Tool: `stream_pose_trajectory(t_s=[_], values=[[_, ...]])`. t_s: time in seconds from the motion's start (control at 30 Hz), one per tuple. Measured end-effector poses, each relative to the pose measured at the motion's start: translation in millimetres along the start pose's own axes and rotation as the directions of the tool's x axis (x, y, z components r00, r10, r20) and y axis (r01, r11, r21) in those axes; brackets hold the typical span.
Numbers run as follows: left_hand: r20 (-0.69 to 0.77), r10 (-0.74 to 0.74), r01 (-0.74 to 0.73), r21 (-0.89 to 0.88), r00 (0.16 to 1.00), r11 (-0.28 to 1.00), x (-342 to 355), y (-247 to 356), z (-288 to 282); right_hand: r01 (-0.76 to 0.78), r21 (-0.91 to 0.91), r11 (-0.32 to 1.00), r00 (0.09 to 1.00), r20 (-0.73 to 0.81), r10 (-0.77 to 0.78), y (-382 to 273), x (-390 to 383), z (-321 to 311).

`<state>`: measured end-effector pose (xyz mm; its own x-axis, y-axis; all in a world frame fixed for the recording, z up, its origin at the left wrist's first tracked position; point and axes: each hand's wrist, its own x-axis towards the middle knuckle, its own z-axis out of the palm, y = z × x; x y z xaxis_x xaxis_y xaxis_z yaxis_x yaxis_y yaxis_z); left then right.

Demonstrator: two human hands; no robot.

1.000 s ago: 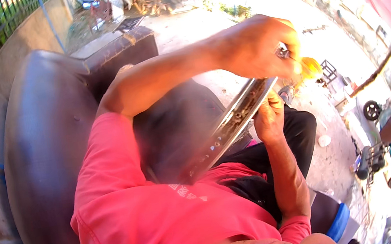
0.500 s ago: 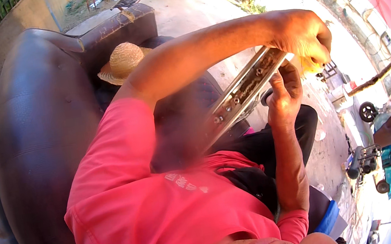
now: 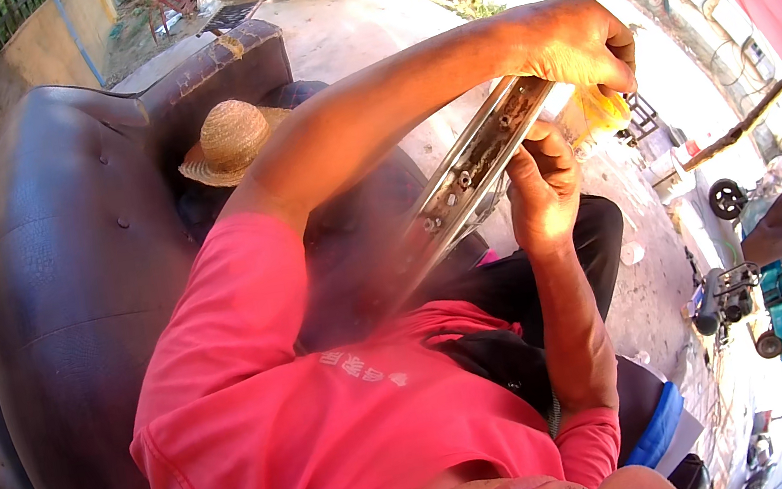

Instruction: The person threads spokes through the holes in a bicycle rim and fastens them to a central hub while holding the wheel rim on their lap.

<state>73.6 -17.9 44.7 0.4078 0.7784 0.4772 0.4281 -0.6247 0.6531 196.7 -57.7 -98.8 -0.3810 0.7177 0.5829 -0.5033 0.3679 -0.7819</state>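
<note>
A long metal rail (image 3: pixel 467 177), channel-shaped with bolts or rollers along its brown inner face, slants across in front of my chest. Its lower end is blurred. My right hand (image 3: pixel 544 186) is closed at the rail's upper part, thumb up against its edge. From the left, my left arm reaches over the rail, and my left hand (image 3: pixel 584 44) bends down past its upper end with curled fingers. What those fingers pinch is hidden. A white patch shows under the left wrist, and a bright yellow thing (image 3: pixel 606 111) lies just below the fingertips; I cannot tell whether they touch.
A dark leather sofa (image 3: pixel 65 293) curves round my left side, with a straw hat (image 3: pixel 233 136) on it. Off to the right are a wooden pole (image 3: pixel 755 109), a black wheel (image 3: pixel 728 198) and a teal cart (image 3: pixel 781 318). A blue strip (image 3: pixel 659 425) lies beside my right elbow.
The view has shifted slightly. Both hands and the rail appear a little higher and farther left, still in nearly the same pose to one another.
</note>
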Motion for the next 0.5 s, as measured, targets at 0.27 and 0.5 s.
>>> stream_pose_trajectory(t_s=[0.27,0.5], values=[[0.008,-0.102,0.103,-0.102,0.995,0.989,12.7,-10.9,-1.6,0.310,-0.867,0.390,0.946,0.242,-0.213,-95.7,37.3,23.1],[0.012,-0.176,0.177,-0.066,0.984,0.982,42.9,-21.7,-4.3,0.188,-0.925,0.330,0.971,0.225,0.078,-117.6,71.1,15.7]])
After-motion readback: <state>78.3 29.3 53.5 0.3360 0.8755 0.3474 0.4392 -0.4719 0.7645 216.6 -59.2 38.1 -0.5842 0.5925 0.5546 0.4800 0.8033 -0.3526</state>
